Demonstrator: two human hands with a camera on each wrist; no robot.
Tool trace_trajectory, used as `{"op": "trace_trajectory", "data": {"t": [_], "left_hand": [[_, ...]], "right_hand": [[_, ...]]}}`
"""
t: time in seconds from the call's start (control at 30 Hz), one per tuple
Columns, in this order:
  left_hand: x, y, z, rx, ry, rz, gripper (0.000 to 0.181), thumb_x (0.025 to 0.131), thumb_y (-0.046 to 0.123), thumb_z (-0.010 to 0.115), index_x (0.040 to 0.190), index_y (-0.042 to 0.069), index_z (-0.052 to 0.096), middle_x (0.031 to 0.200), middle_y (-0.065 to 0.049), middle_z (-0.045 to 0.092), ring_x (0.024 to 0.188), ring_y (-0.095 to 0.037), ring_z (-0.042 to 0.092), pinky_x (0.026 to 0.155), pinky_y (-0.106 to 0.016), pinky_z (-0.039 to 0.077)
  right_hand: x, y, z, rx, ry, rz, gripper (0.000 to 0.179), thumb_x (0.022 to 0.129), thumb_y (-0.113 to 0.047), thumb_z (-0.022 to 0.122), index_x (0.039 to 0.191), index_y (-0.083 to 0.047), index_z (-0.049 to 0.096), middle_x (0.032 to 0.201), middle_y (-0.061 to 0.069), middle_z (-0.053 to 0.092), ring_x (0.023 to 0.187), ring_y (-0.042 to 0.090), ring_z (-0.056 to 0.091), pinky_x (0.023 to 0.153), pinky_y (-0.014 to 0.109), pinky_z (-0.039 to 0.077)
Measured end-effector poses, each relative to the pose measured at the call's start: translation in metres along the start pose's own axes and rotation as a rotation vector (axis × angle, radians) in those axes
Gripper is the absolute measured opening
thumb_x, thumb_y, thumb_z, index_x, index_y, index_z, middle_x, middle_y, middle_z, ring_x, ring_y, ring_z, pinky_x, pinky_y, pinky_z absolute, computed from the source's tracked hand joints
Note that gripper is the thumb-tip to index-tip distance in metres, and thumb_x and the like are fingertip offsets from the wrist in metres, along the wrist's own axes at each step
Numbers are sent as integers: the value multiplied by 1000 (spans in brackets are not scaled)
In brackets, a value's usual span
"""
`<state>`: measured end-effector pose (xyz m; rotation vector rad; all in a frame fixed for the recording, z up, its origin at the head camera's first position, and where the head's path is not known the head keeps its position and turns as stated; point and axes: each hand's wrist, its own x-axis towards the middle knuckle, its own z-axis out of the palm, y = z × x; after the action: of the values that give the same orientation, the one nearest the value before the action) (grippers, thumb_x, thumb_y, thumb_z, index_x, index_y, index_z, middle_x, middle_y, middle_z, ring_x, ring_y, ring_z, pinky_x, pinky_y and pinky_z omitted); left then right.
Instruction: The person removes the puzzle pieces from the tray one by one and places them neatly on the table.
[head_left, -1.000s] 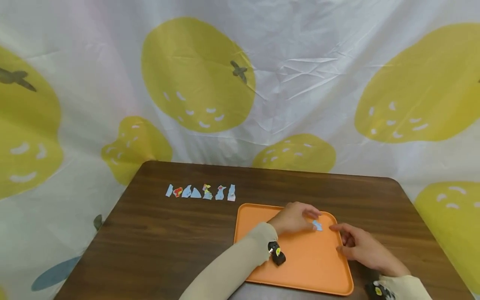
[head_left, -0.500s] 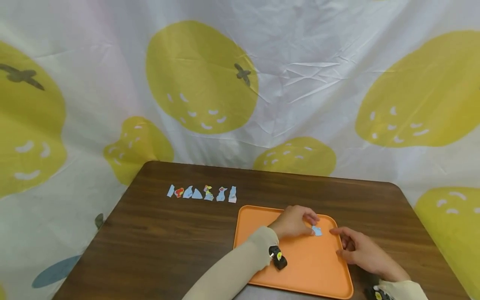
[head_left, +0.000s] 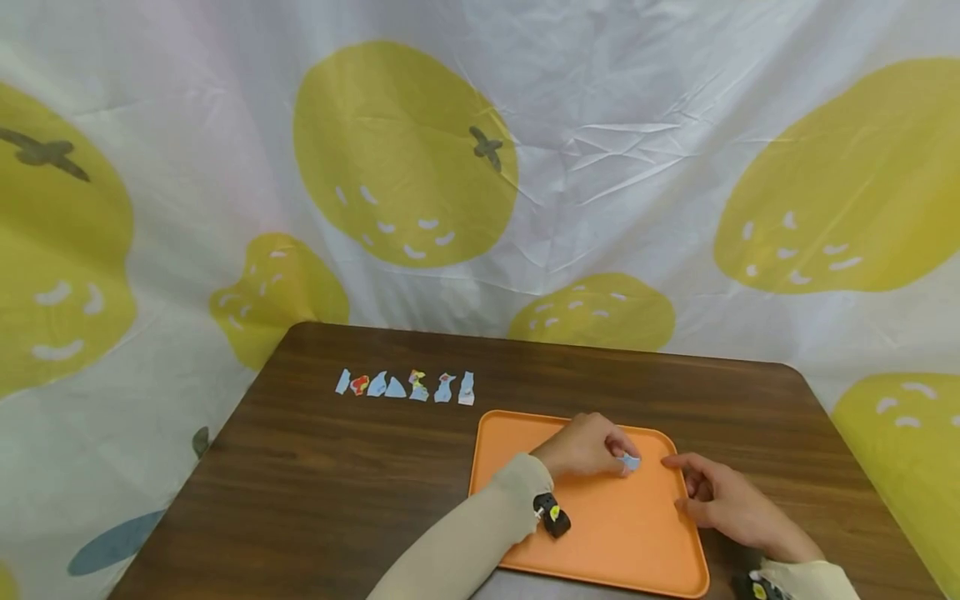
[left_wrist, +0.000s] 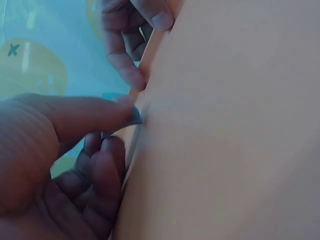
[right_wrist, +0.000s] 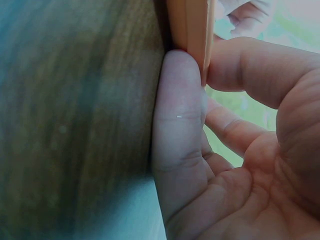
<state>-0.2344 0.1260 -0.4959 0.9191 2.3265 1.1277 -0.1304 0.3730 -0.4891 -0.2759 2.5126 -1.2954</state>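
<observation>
A small light-blue piece of paper is pinched between the thumb and fingers of my left hand, over the upper right part of the orange tray. In the left wrist view the paper piece looks thin and stands partly tilted off the tray, near its rim. My right hand holds the tray's right edge. The right wrist view shows a finger and the thumb on either side of the tray's rim. Most of the paper's face is hidden by my left fingers.
On the brown wooden table, left of and behind the tray, a row of several small paper pieces lies flat, some with red and yellow print. A white curtain with yellow fruit prints hangs behind the table.
My left fingers have closed on the light-blue paper piece, which lay flatter on the tray before and now tilts up. My right hand has kept its place at the tray's edge.
</observation>
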Motion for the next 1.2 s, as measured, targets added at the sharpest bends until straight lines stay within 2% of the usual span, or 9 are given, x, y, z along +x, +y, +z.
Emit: {"op": "trace_trajectory", "data": {"t": [0.13, 0.3, 0.43, 0.7, 0.77, 0.97, 1.2], "left_hand": [[-4, -2, -7, -93, -25, 18, 14, 94, 23, 82, 108, 25, 83, 89, 16, 70, 81, -1, 62, 74, -19, 53], [-6, -3, -16, -212, -52, 54, 24, 95, 22, 80, 119, 23, 80, 100, 16, 74, 90, -1, 68, 77, -22, 56], [-6, 1, -23, -282, -44, 96, 30, 93, 15, 82, 123, 18, 79, 101, 14, 74, 89, -1, 69, 75, -22, 58], [-14, 7, -32, -432, -16, 118, 33, 92, 9, 83, 125, 8, 76, 99, 9, 74, 88, -4, 73, 78, -25, 62], [-17, 7, -34, -442, -3, 127, 32, 92, 8, 82, 124, 8, 76, 98, 8, 75, 87, -4, 73, 78, -24, 61], [-26, 5, -41, -393, 26, 196, 29, 95, 12, 81, 123, 7, 76, 100, 4, 76, 86, -2, 69, 79, -21, 58], [-42, 1, -55, -426, 33, 190, 30, 93, 10, 81, 123, 10, 75, 99, 1, 78, 90, -4, 73, 82, -24, 60]], "right_hand": [[0, 0, 0, 7, -12, 7, 57, 93, -5, 74, 145, 6, 53, 92, 10, 58, 66, 9, 54, 56, 26, 50], [1, 1, 0, 14, -18, 4, 57, 93, -5, 73, 145, 6, 52, 92, 10, 59, 66, 10, 55, 57, 26, 50], [1, 1, 0, -2, -10, -6, 56, 94, -7, 74, 144, 5, 53, 91, 10, 59, 67, 9, 55, 58, 25, 51], [0, 2, 0, 10, -17, 4, 56, 94, -6, 73, 145, 6, 52, 92, 10, 59, 70, 9, 56, 59, 26, 51], [0, 2, 0, 11, -18, 2, 57, 94, -6, 73, 145, 6, 52, 92, 10, 59, 70, 9, 56, 59, 26, 51], [1, 4, 0, 7, -14, -13, 57, 93, -6, 73, 144, 8, 52, 92, 10, 59, 70, 8, 57, 59, 26, 52], [1, 0, 1, 2, -15, 5, 58, 94, -7, 74, 145, 7, 51, 92, 10, 59, 69, 10, 56, 58, 26, 52]]}}
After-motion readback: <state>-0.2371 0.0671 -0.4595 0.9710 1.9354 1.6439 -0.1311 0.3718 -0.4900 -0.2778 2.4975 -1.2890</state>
